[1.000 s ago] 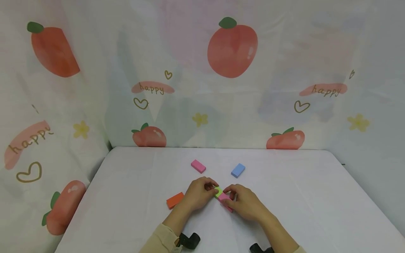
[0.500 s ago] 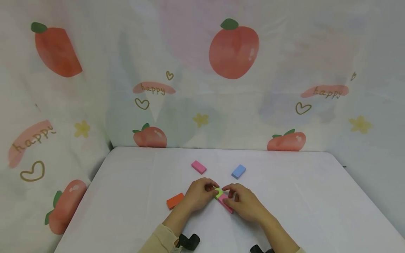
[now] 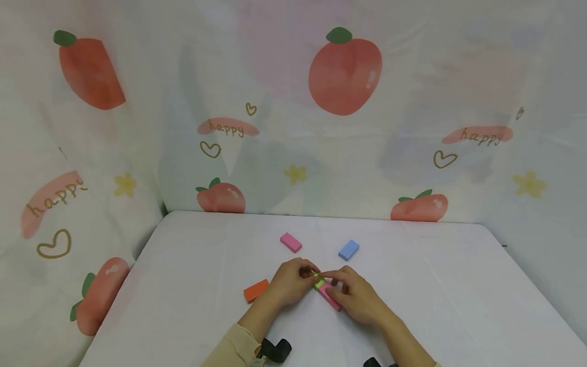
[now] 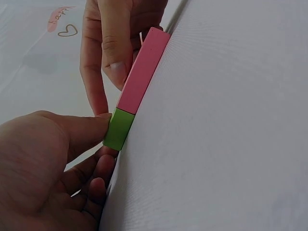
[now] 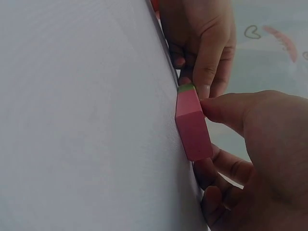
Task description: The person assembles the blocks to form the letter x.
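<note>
A green block (image 4: pixel 118 130) and a pink block (image 4: pixel 144 72) lie end to end on the white tabletop, their short faces meeting. My left hand (image 3: pixel 292 281) pinches the green block, thumb on top and fingers on its far side. From the right, my right hand (image 3: pixel 357 298) grips the pink block between thumb and curled fingers, as the right wrist view shows at the pink end (image 5: pixel 197 137). Its index finger stretches past the seam to the green block, near the left thumb tip. Part of the green block is hidden under the fingers.
Beyond the hands lie a second pink block (image 3: pixel 291 242) and a blue block (image 3: pixel 349 250). An orange block (image 3: pixel 256 291) sits left of my left forearm, partly covered by it. Fruit-printed cloth (image 3: pixel 348 153) walls the table's back and left side.
The right index finger has reached further left, over the green block. Both hands keep hold of their blocks, which stay together. The whole head view has shifted slightly.
</note>
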The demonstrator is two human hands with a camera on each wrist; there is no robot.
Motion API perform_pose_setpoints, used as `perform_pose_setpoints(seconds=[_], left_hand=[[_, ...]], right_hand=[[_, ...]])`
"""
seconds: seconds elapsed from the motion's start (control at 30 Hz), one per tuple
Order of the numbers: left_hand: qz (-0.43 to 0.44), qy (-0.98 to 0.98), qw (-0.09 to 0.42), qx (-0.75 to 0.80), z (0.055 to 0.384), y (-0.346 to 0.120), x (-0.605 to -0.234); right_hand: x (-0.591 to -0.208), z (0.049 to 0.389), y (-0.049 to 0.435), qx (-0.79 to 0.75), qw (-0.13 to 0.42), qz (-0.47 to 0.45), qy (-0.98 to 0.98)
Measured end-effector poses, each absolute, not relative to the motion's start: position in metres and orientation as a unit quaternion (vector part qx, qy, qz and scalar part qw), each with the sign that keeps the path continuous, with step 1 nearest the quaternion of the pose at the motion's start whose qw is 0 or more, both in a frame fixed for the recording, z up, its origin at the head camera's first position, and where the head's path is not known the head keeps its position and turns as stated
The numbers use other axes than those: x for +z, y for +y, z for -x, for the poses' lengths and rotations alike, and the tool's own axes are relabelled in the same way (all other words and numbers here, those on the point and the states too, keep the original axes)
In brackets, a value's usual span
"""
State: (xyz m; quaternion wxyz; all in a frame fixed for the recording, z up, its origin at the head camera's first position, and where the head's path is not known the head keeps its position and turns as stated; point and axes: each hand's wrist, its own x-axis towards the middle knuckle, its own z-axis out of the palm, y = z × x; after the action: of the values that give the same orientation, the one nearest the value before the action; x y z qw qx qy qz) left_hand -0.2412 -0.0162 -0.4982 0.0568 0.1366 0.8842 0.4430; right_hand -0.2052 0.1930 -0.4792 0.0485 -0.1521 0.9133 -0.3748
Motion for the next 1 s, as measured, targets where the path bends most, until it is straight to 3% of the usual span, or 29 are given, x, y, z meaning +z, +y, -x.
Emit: perform_pose_setpoints(seconds=[0.33,1.0], left_hand=[[-0.136,0.888,0.055,0.436,0.2395,-0.0174,-0.4956],[-0.142,0.891,0.055,0.428,0.2397,-0.0156,-0.4928]], right_hand=[[-0.4801,0.2044,0.1906,-0.368,0.067,0.141,0.917],[-0.4833,0.2061,0.1923,-0.356,0.051,0.159,0.919]])
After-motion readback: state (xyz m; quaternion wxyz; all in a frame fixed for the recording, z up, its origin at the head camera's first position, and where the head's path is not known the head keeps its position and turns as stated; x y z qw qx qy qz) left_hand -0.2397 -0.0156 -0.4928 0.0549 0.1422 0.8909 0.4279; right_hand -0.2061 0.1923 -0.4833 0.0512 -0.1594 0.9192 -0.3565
